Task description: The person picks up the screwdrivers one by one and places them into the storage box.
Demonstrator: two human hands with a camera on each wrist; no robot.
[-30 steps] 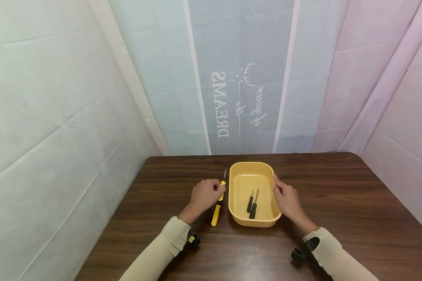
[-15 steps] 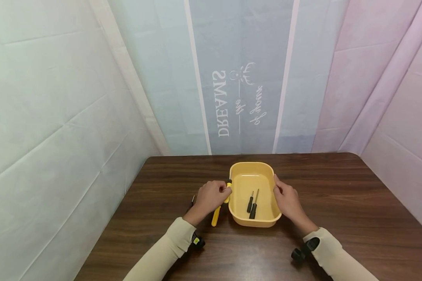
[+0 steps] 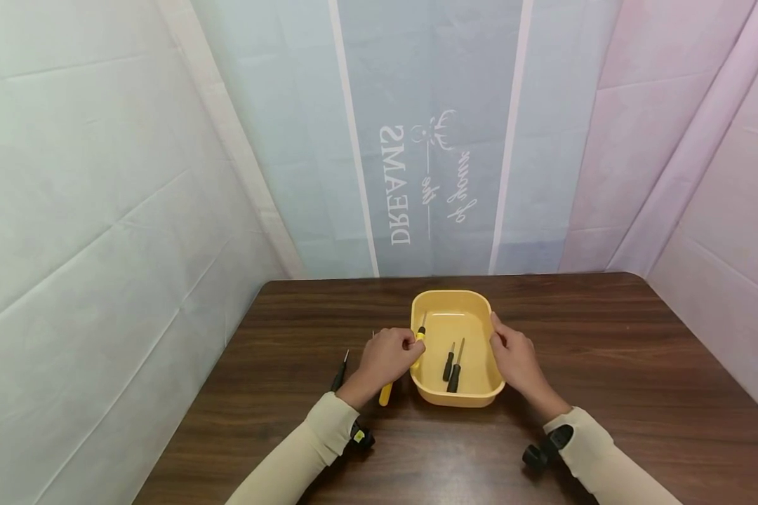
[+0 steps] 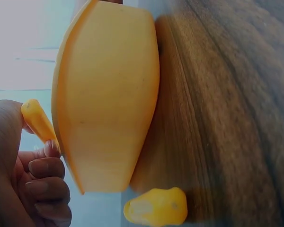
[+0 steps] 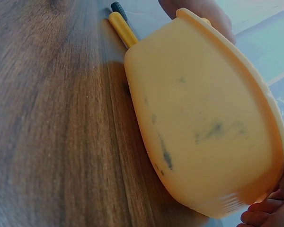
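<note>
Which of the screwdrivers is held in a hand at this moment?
The yellow-handled screwdriver pinched by the left hand over the yellow tub's left rim. Two black ones lie inside the tub; another black one and a yellow one lie on the table.
</note>
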